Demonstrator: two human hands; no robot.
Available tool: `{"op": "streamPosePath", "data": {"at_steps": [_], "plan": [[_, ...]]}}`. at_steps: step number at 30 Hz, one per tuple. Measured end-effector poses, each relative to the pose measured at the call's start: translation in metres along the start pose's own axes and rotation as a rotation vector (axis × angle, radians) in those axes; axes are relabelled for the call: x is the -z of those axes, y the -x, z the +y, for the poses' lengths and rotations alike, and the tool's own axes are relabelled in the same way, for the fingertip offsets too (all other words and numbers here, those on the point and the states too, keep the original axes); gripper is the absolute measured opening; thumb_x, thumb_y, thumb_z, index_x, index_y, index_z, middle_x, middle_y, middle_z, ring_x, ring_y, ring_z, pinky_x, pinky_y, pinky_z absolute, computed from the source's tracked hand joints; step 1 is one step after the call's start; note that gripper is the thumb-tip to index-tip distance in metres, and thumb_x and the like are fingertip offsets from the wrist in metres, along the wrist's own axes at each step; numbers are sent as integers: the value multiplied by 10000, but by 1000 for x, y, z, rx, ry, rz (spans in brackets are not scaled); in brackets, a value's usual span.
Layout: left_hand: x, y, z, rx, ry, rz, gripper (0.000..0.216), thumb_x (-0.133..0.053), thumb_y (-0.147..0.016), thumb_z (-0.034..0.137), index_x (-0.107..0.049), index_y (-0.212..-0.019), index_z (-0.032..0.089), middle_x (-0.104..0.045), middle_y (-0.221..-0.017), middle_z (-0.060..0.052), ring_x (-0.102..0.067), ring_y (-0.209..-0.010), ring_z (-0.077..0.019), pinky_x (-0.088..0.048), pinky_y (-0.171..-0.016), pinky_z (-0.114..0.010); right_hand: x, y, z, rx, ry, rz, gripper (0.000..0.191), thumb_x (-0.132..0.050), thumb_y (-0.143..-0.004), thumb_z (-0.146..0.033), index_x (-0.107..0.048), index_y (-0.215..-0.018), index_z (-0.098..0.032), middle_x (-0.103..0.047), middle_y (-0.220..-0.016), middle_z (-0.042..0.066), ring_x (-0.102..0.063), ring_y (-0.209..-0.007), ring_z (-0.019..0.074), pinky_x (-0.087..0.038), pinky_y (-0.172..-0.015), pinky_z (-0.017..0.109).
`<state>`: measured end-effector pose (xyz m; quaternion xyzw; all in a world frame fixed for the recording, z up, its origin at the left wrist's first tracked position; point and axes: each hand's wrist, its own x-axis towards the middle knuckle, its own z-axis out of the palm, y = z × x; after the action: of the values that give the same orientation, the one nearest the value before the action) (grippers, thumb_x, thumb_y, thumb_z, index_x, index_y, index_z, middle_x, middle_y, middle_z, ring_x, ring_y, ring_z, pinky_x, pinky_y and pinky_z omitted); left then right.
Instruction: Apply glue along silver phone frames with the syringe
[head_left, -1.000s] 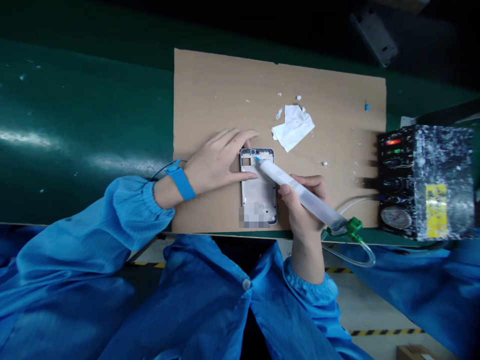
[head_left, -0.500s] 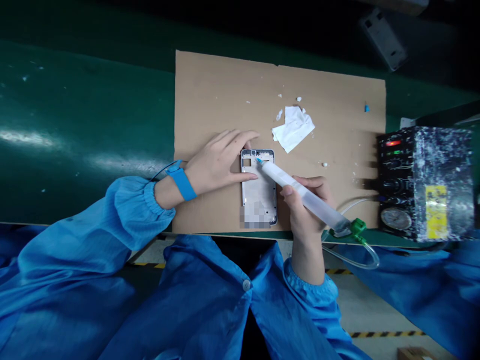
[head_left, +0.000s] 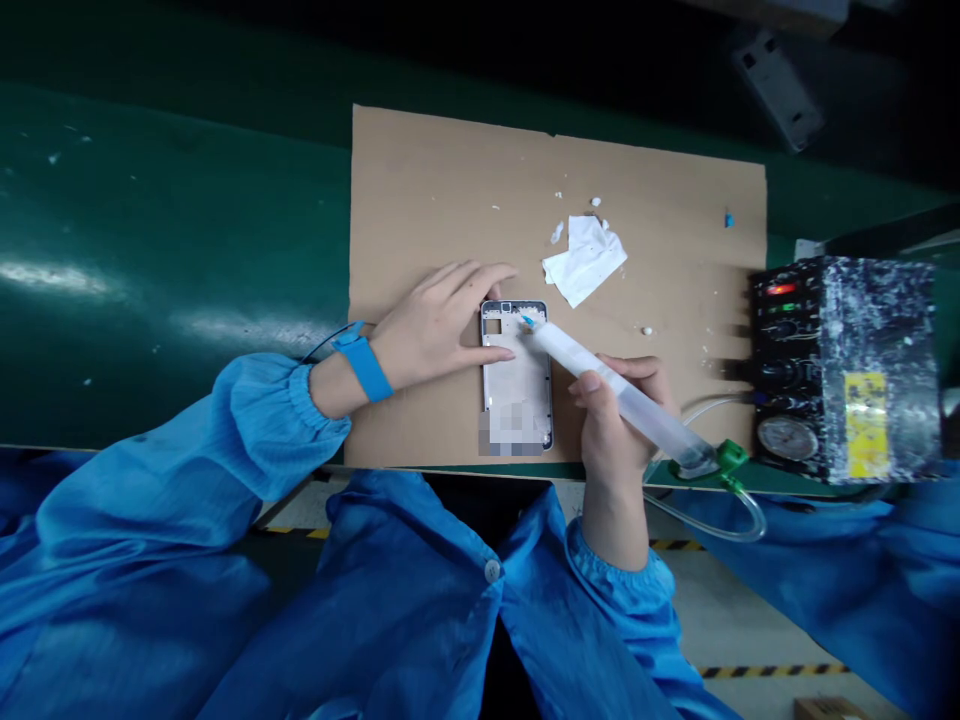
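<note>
Your syringe (head_left: 615, 392) tip has slid right along the phone frame (head_left: 517, 375) top edge; right hand (head_left: 619, 425) grips it, left hand (head_left: 435, 325) lies flat and open, pinning the frame: keep the bead steady

The syringe (head_left: 615, 392) in the right hand (head_left: 616, 420) is sliding its blue tip rightward along the top edge of the phone frame (head_left: 517, 375) — from near the camera cutout toward the right corner — its green tail end swinging right too.
</note>
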<state>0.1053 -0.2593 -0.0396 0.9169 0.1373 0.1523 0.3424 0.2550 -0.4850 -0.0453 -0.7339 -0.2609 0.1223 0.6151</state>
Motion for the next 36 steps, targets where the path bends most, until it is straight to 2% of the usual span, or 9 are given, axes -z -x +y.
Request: {"op": "streamPosePath", "data": {"at_steps": [6, 10, 13, 16, 19, 24, 28, 32, 36], "plan": [[0, 1, 0, -11, -8, 13, 824, -876, -947, 553, -497, -1602, 229, -721, -1325, -104, -701, -1217, -311, -552, -1125, -494, -3, -2, -5, -39, -69, 111, 460, -919, -863, -590, -663, -981, -226, -736, -842, -15, -688, -630, 146, -559, -596, 286], [24, -9, -33, 40, -98, 53, 905, -867, -918, 656, -481, -1623, 240, -695, -1400, -135, -678, -1297, -347, -544, -1161, -524, -2, -4, -5, -59, -115, 162, 476, -936, -849, -584, -675, -974, -206, -732, -811, -14, -694, -625, 153, -546, -595, 280], [67, -12, -87, 229, -256, 394, 889, -801, -904, 787, -531, -1559, 250, -606, -1528, -182, -577, -1462, -411, -492, -1227, -571, -2, -5, -3, -55, -146, 194, 461, -960, -831, -544, -697, -961, -188, -742, -806, -2, -688, -623, 151, -540, -612, 281], [112, -2, -139, 387, -321, 783, 741, -696, -1006, 749, -534, -1515, 236, -567, -1543, -194, -584, -1444, -381, -511, -1202, -554, -2, -6, -2, -40, -183, 205, 448, -971, -817, -516, -715, -961, -178, -736, -780, 1, -681, -622, 149, -537, -624, 282], [135, 9, -161, 517, -316, 885, 532, -729, -1028, 561, -582, -1393, 202, -619, -1441, -204, -655, -1302, -357, -542, -1145, -545, -1, -5, -1, -51, -160, 183, 448, -957, -821, -528, -717, -957, -174, -740, -775, 19, -688, -625, 164, -530, -609, 286], [120, 1, -136, 477, -327, 722, 326, -686, -1013, 356, -624, -1296, 206, -682, -1348, -178, -659, -1252, -336, -538, -1135, -523, -4, -7, 3, -76, -132, 168, 493, -941, -791, -580, -694, -961, -189, -756, -801, 42, -698, -638, 188, -537, -604, 304], [90, -13, -104, 294, -342, 497, 336, -656, -1031, 421, -653, -1290, 206, -696, -1353, -162, -637, -1280, -338, -509, -1167, -509, -2, -15, 4, -56, -98, 218, 520, -911, -773, -623, -696, -966, -191, -739, -774, 36, -667, -632, 179, -527, -612, 307], [68, -16, -76, 224, -355, 283, 414, -610, -1054, 521, -669, -1340, 228, -699, -1406, -148, -602, -1343, -369, -468, -1174, -550, 10, -25, 7, -31, -49, 206, 534, -892, -802, -643, -710, -1006, -184, -763, -834, 38, -664, -648, 163, -555, -631, 307], [61, -13, -62, 201, -358, 191, 441, -547, -1075, 529, -669, -1395, 251, -691, -1460, -139, -566, -1404, -387, -402, -1217, -588, 18, -30, 15, 104, -6, 150, 428, -932, -840, -549, -761, -1036, -208, -816, -950, 75, -718, -709, 176, -594, -662, 324]]}}
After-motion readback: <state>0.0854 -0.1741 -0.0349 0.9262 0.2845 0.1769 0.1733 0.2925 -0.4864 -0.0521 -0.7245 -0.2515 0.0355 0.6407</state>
